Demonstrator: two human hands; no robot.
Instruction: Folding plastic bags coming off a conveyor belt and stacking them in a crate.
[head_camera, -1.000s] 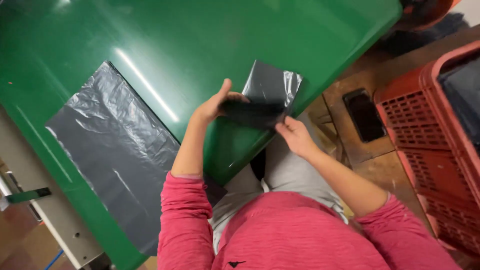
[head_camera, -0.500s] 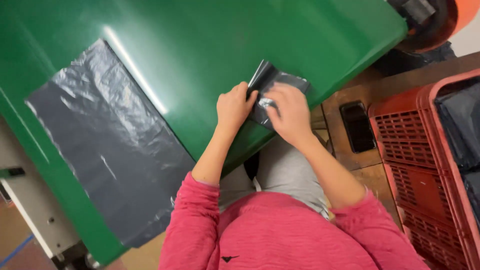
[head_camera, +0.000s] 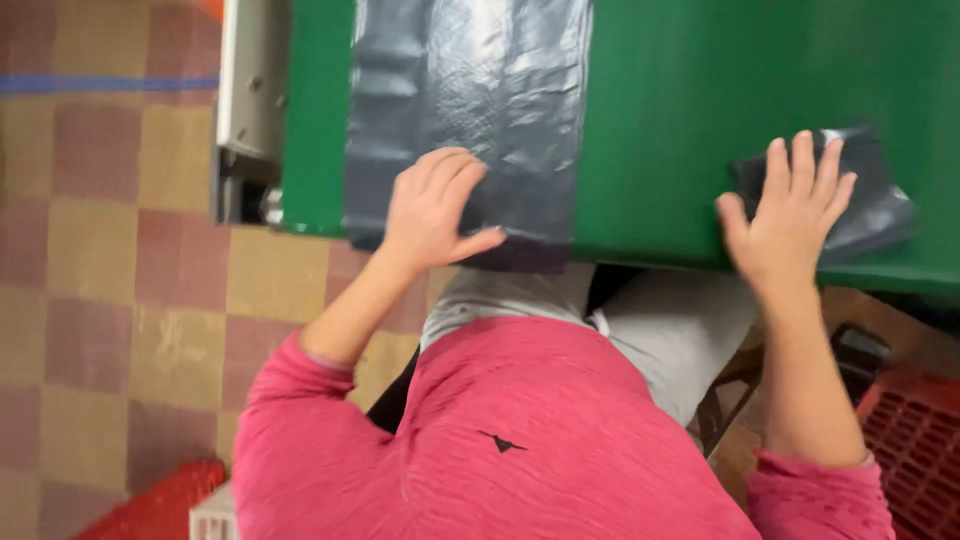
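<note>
A large flat grey plastic bag (head_camera: 470, 100) lies spread on the green table (head_camera: 680, 110), its near end hanging over the table's edge. My left hand (head_camera: 435, 212) rests flat on that near end, fingers spread. To the right, a small folded grey bag (head_camera: 860, 195) sits close to the table's front edge. My right hand (head_camera: 790, 215) lies palm down on its left part, fingers apart. Neither hand grips anything. My pink sleeves and grey trousers fill the lower part of the view.
A red plastic crate (head_camera: 900, 450) stands on the floor at the lower right, and another red edge (head_camera: 160, 500) shows at the lower left. A grey metal table frame (head_camera: 250, 110) sits at the table's left end above a tiled floor (head_camera: 110, 280).
Both hands were folding the small bag together. Now my left hand has moved over to the large flat bag, while my right hand stays pressed on the folded one. The view has swung round.
</note>
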